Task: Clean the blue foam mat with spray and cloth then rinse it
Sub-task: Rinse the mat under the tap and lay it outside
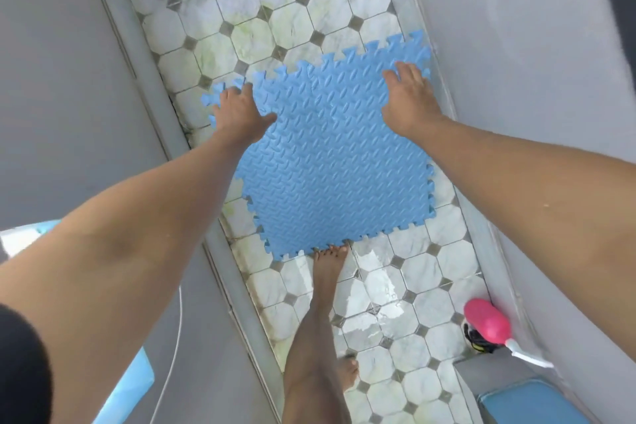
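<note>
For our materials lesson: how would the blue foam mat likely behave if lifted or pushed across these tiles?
Probably light and bendy: the blue foam mat is thin foam and its far corner seems bent against the wall. It may slide easily, since the tiled floor near the foot looks wet. Its jigsaw edge tabs could tear if tugged.

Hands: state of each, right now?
Left hand: open, fingers spread on the blue foam mat.
Right hand: open, flat on the mat.
</note>
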The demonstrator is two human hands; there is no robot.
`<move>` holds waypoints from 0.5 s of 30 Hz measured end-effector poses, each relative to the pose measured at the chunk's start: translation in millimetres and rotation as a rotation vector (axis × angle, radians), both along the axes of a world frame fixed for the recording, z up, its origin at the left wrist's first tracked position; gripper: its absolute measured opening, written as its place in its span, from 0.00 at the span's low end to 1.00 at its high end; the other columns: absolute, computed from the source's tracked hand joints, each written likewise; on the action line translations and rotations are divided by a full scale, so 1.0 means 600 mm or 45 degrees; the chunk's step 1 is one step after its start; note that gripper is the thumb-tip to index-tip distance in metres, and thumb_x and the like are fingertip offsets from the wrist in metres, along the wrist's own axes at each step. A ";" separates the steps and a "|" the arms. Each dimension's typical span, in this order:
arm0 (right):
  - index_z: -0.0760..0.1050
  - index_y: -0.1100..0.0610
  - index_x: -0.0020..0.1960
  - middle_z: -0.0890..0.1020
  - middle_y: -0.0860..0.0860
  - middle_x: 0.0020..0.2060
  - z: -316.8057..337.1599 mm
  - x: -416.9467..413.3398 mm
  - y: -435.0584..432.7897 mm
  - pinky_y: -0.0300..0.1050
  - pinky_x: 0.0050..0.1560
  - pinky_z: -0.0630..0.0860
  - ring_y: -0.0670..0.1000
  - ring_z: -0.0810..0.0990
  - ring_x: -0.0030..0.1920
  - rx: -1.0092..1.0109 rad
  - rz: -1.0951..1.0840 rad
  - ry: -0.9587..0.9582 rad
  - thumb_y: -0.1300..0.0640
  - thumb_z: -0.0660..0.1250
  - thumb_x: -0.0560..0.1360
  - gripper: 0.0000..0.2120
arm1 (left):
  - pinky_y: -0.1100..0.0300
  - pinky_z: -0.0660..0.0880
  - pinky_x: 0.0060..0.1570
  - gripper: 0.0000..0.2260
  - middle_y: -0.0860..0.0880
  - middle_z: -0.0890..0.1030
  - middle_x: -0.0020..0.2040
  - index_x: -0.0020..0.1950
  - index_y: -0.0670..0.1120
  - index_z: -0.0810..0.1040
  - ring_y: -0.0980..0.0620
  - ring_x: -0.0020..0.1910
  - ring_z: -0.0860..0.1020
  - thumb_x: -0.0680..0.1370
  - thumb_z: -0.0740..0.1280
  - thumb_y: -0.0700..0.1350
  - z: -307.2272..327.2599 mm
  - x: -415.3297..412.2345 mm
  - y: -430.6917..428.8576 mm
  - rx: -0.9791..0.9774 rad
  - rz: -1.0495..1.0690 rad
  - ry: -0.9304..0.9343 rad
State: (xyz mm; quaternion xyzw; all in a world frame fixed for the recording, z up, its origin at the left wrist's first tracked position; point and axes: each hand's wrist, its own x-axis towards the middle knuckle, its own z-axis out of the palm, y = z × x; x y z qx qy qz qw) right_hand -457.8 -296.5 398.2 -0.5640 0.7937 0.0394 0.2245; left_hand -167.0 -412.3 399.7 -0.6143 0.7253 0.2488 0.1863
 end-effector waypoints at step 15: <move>0.80 0.56 0.51 0.81 0.56 0.54 0.040 0.140 0.721 0.46 0.57 0.72 0.58 0.76 0.59 0.087 -1.404 -0.640 0.62 0.67 0.75 0.07 | 0.51 0.70 0.65 0.26 0.43 0.78 0.66 0.73 0.44 0.72 0.43 0.68 0.75 0.78 0.73 0.51 0.090 -0.177 0.533 0.460 -0.334 0.495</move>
